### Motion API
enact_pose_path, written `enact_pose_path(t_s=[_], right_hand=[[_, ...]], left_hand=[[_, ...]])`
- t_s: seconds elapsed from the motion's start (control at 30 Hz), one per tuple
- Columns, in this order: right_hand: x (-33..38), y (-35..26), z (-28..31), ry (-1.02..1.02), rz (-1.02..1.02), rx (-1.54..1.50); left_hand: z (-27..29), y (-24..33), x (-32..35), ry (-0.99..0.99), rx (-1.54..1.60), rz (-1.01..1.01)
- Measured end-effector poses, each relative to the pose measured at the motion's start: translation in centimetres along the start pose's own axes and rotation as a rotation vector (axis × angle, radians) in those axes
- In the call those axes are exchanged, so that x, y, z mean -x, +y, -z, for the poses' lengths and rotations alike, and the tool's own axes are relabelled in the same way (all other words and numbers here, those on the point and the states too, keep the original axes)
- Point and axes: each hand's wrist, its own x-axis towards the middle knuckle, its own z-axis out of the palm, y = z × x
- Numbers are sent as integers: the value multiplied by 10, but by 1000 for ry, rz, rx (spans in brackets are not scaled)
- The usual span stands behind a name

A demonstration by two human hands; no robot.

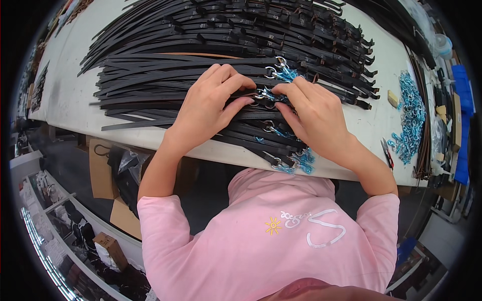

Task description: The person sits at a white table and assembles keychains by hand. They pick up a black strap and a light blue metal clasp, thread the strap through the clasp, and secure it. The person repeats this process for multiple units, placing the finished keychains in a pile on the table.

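My left hand [213, 105] pinches the end of a black leather strap between thumb and forefinger, near the middle of the table. Close against it, my right hand [316, 108] has its thumb and fingers closed on a silver metal clasp [267, 94] with blue film, which meets the strap end at a ring. Whether the ring passes through the strap is hidden by my fingers. Under and around both hands lie many black straps [135, 83], side by side. Several nearby straps end in similar rings and blue-wrapped clasps [304, 159].
Behind my hands a thick layer of black straps with upturned ends [241, 30] covers the white table [65, 95]. A pile of blue-wrapped clasps [410, 118] lies at the right, beside a yellowish block [392, 98] and a small cutting tool [387, 153]. Cardboard boxes [103, 173] stand below, left.
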Motion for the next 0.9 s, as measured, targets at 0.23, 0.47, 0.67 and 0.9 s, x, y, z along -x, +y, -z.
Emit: enact_pose_path(t_s=[0.23, 0.47, 0.67, 0.9], right_hand=[[-2, 4, 5, -25, 0, -130], [11, 20, 8, -22, 32, -238], [44, 69, 49, 67, -50, -255], [110, 117, 92, 327, -412, -230]], left_hand=[[-1, -3, -5, -26, 90, -44], [-12, 6, -5, 37, 2, -87], [20, 9, -19, 15, 242, 91], [-1, -42, -211, -44, -94, -9]])
